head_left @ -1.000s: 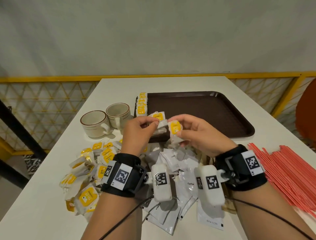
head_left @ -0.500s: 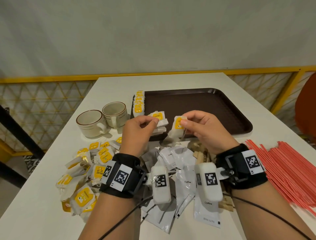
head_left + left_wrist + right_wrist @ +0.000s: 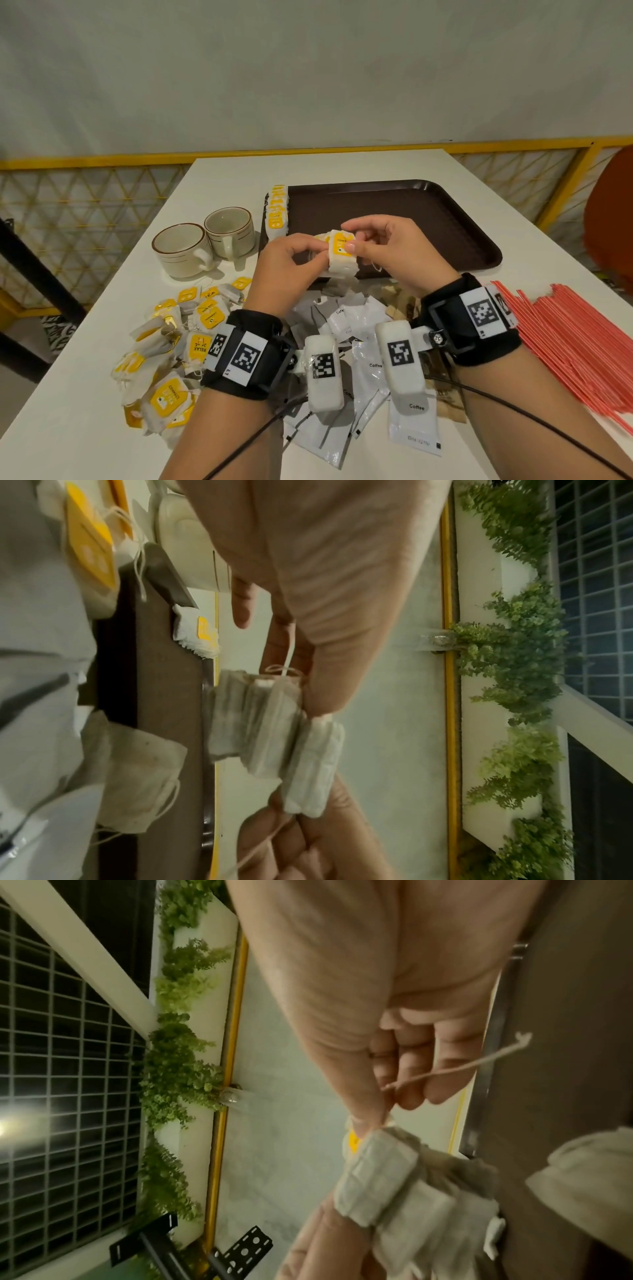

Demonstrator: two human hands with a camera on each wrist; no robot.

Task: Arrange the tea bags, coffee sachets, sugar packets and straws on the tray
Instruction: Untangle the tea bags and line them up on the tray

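Both hands, left hand and right hand, pinch a stack of tea bags above the brown tray on a white table by a gray wall.

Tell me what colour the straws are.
The straws are red, clearest in the head view.

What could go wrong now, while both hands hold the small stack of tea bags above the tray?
1. The stack of tea bags is only pinched between the left hand and right hand; one bag may slip out.
2. A loose string hangs free and may snag.
3. Setting it down may topple the upright row at the tray edge.
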